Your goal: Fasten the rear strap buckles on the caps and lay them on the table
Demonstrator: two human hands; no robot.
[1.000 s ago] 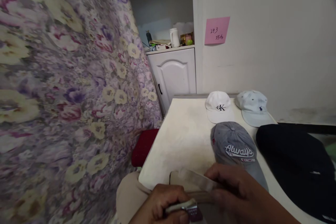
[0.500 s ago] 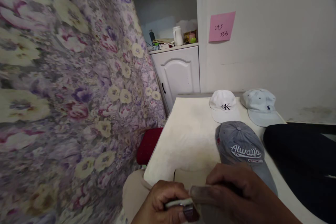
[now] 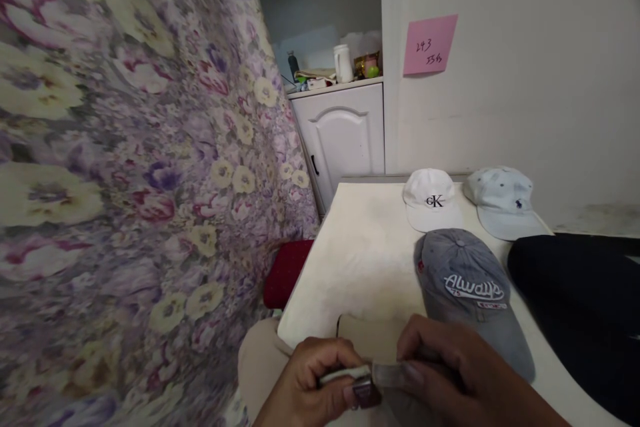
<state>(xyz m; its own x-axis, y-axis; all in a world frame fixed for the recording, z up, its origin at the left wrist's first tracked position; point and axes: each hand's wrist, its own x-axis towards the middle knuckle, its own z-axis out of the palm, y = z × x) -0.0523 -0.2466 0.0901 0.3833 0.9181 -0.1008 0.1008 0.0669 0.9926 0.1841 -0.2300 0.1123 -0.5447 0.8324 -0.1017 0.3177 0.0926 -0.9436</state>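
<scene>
My left hand (image 3: 313, 383) is closed round a small metal clasp or buckle (image 3: 363, 387) at the bottom edge of the view. My right hand (image 3: 450, 373) pinches a pale strap (image 3: 393, 373) that meets that clasp. Both hands hover over the near edge of a white table (image 3: 365, 253). Just beyond my right hand lies a grey cap (image 3: 465, 280) with "Always" stitched on it. A beige flat piece (image 3: 370, 333) shows on the table between my hands and the grey cap.
A white cap (image 3: 431, 199) and a pale blue cap (image 3: 503, 192) lie at the table's far end, a dark cap (image 3: 575, 300) at right. A floral curtain (image 3: 125, 180) fills the left. A red stool (image 3: 285, 270), white cabinet (image 3: 345, 133) and pink note (image 3: 429, 45) are behind.
The view has shifted left, so everything sits further right in frame. My hands have drawn the strap closer to the clasp; it now looks shorter between my fingers.
</scene>
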